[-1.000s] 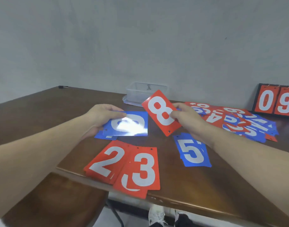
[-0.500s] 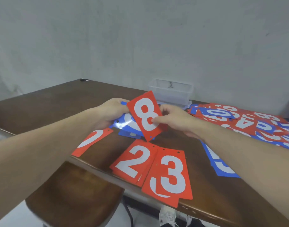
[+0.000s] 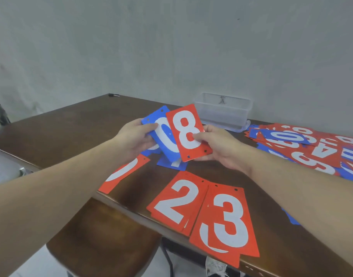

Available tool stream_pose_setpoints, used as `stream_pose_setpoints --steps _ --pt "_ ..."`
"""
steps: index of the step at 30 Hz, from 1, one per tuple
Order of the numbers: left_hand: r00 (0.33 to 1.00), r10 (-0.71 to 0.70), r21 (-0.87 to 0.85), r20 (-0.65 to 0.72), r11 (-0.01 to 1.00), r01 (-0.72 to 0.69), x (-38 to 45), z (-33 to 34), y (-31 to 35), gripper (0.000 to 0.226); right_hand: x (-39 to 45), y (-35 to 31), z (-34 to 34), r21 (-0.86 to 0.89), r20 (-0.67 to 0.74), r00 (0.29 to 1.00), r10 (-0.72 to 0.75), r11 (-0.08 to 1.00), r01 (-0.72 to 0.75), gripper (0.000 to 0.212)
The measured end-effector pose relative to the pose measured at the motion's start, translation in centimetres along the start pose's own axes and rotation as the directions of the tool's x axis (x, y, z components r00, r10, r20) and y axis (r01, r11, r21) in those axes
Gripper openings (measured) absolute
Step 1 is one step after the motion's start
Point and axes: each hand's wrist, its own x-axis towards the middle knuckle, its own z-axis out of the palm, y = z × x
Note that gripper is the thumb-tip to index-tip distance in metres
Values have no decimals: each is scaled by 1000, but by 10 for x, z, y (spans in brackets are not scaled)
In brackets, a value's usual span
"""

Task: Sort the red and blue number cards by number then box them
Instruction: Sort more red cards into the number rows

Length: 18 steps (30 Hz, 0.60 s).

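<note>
While the left hand (image 3: pixel 136 139) holds a flat blue plastic card (image 3: pixel 163 136) and the right hand (image 3: pixel 217 144) pinches a red 8 card (image 3: pixel 188 132), few piles sit sorted — the clear plastic box (image 3: pixel 224 110) looks empty.

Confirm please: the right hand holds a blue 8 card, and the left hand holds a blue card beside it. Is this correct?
Not quite. In the head view, the 8 card in the right hand is red, not blue. The left hand does hold a blue card beside it.

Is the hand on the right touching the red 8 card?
Touching. The head view shows the right hand pinching the red 8 card, thumb pressed on its front.
</note>
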Motion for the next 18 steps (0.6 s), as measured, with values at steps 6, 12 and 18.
stream_pose_setpoints --steps 6,12,18 --pt "977 84 280 -194 960 -27 39 -25 0 19 5 7 -19 -182 -107 993 -42 983 22 22" --pt "953 137 467 -272 884 6 75 -20 1 13 13 5 -29 -185 -88 995 -37 983 20 15" --pt "956 235 734 -174 678 -33 101 -15 -10 45 24 5 -39 -223 -36 999 10 975 -18 22"
